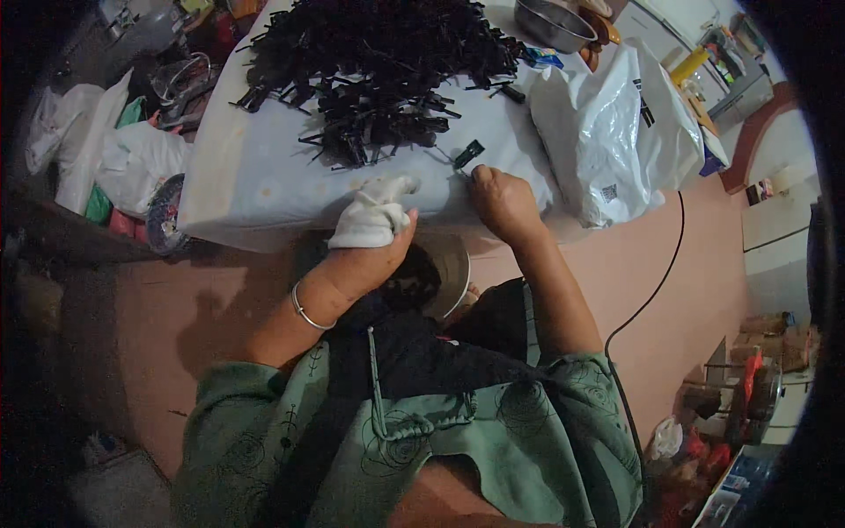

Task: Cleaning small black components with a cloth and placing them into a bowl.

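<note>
My right hand [506,204] is closed in a pinch at the table's near edge. At its fingertips is a small black plastic part [469,154] with a thin stem. To its left, a white glove or cloth [371,214] covers the fingers of my left hand [348,268], with the thumb bare beside it. What those fingers hold, if anything, is hidden. Beyond both hands, a large heap of similar black plastic parts [378,62] spreads over the white-covered table [255,176]. A few loose pieces lie at the heap's near side.
On the table's right stands a white plastic bag [590,132], with a metal bowl [554,26] behind it. Below the table edge, between my knees, sits a round bucket [455,273]. A black cable [651,295] hangs at right. White bags [145,163] crowd the left.
</note>
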Motion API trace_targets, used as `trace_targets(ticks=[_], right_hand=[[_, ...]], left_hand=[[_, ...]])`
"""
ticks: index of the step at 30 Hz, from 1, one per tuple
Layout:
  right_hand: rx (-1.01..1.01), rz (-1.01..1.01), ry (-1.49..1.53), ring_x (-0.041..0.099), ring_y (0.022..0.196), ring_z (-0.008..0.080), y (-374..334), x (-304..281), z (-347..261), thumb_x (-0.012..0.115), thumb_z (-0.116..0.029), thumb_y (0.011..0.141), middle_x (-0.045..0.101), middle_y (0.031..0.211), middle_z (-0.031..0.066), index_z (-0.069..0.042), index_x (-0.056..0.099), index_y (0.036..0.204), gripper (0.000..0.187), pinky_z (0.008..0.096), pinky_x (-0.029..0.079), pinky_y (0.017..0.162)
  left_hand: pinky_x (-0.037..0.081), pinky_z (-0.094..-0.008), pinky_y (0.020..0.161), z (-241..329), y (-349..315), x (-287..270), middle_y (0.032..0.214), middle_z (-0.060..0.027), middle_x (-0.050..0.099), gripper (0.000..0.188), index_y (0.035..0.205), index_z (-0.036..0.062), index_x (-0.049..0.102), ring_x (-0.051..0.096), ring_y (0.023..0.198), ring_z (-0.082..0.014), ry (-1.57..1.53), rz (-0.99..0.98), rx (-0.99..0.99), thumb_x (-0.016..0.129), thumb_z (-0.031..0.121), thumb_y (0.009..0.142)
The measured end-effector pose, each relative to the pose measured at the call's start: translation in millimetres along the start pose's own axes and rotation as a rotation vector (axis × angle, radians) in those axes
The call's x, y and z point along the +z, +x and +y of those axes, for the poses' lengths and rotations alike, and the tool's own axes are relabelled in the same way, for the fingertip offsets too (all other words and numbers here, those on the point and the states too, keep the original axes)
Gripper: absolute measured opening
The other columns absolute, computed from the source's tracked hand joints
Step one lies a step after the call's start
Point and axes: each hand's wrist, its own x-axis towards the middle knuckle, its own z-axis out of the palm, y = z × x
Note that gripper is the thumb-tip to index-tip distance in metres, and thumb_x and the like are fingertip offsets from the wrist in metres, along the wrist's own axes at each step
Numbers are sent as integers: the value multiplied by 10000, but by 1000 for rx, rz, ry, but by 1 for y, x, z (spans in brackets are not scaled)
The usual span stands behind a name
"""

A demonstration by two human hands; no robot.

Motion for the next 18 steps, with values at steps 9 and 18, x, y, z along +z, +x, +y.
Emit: trace_targets(ticks=[9,18], right_hand=[[-277,-57,-37,571,611,271,-16,-34,-51,511,-122,758,548,707,104,-42,463,754,94,381,455,513],[-501,35,25,558,598,246,-18,-47,-80,496,-168,760,521,691,74,-33,481,836,155,364,448,505]], left_hand=[[455,-315,702,-3,10,-5,965,-164,578,255,1012,18,534,587,835,-251,-138,-111,-142,599,117,786],[456,-250,546,-5,0,-8,869,-75,575,347,1082,1,501,545,687,-106,-659,-450,-606,636,92,776]])
